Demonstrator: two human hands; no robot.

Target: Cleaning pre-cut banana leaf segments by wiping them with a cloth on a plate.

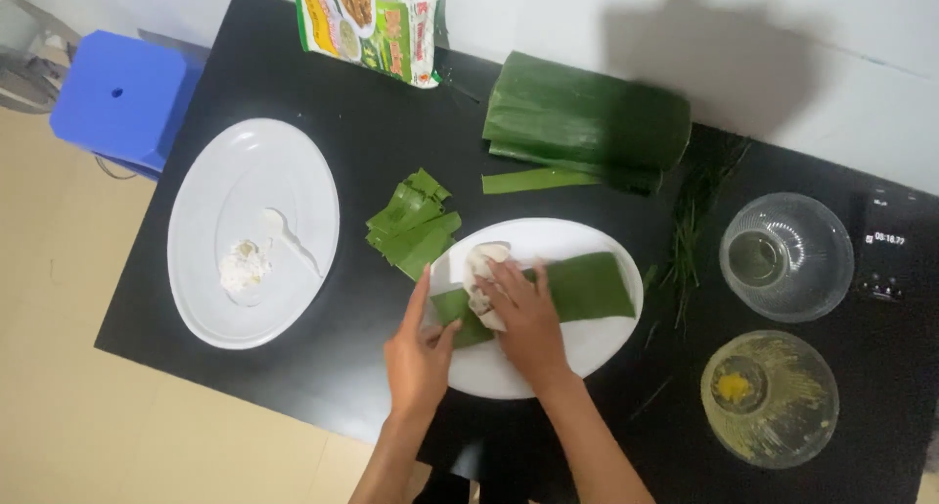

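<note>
On the black worktop [342, 387], a large white oval plate [196, 298] lies at the left, carrying a small white spoon [284, 232] and a patch of white residue [243, 264]. A blue stool [122, 98] stands beyond the worktop's left corner. At the far edge lies an opened printed food packet [377, 24]; to its right a thick roll of banana leaves [587, 120] rests with one loose leaf strip [538, 180] just in front of it. A stack of short cut leaf pieces [414, 222] lies between the two plates, touching neither hand. At the right stand two clear glass bowls: the farther bowl [787, 257] holds a little clear liquid, the nearer bowl [771, 398] a yellow smear. Thin green strands [690, 235] lie scattered between the bowls and the leaf roll. The second white oval plate [597, 352] sits at centre and bears a rectangular banana leaf sheet [587, 287], flat, dark green, its long side running left to right. White dough [484, 264] lies on the sheet's left end, partly hidden by the right hand [523, 313], whose grip is spread flat, fingers pressing on dough and leaf. The left hand [419, 352] sits at the sheet's left edge, thumb and forefinger parted, the forefinger along the plate rim; whether it pinches the leaf cannot be told.
</note>
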